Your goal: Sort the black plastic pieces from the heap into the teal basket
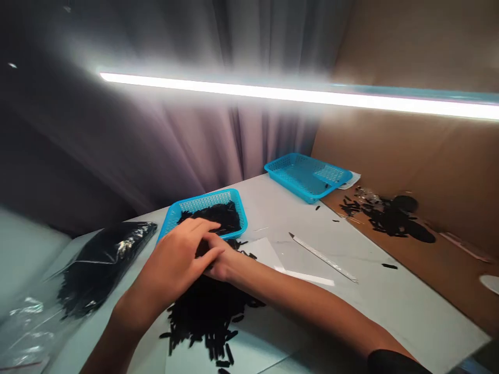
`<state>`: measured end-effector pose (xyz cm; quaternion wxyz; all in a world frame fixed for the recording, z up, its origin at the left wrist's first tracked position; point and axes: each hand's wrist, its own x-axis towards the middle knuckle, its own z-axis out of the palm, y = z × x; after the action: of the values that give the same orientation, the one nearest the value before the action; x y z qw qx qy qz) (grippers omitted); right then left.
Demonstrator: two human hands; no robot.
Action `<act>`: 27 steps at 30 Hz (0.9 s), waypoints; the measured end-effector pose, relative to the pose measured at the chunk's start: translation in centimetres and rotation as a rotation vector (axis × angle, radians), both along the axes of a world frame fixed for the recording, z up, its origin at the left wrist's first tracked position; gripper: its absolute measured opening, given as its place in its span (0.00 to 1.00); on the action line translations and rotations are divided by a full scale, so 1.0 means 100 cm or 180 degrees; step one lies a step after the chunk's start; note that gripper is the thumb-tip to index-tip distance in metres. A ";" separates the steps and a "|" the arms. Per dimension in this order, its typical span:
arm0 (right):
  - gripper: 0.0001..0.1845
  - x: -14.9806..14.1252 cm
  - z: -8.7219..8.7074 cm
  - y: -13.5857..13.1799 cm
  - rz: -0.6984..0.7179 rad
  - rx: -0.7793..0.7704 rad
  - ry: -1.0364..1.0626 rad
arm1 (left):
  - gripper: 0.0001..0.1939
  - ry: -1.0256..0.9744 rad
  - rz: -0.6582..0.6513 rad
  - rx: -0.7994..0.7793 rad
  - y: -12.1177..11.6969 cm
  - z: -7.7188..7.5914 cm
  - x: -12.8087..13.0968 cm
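Observation:
My left hand (181, 254) is over the near edge of a blue basket, its thumb and fingers stretched and apart, with nothing visible between them. It partly covers my right hand (218, 254), which reaches in from the right with its fingers hidden behind the left. Beneath both hands a heap of small black strip-like pieces (206, 311) spreads over the white table. More black pieces (218, 215) lie inside the blue basket (244, 221), just beyond the hands.
On the left sits a clear plastic bag of black pieces (101, 265). A second blue basket (290, 189) stands at the back right. A white pencil-like stick (323, 257) lies on the table (374, 306). Loose black pieces (390, 218) cover part of the brown board. A bright light tube (273, 93) crosses above.

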<state>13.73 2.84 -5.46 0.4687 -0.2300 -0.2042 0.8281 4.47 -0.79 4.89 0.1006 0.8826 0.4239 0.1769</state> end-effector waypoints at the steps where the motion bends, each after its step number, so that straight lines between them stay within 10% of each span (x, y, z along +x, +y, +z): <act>1: 0.20 0.000 0.001 -0.002 0.0098 -0.0116 0.0027 | 0.16 0.0077 0.0224 -0.0079 -0.001 -0.003 -0.011; 27: 0.07 0.002 0.023 -0.022 0.0377 -0.1093 0.0609 | 0.05 -0.1513 0.0544 -0.1647 0.011 -0.005 -0.051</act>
<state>13.98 0.59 -3.20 0.3903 -0.2143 -0.0278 0.8950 -0.64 0.32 4.36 0.4012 0.7235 0.4917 0.2718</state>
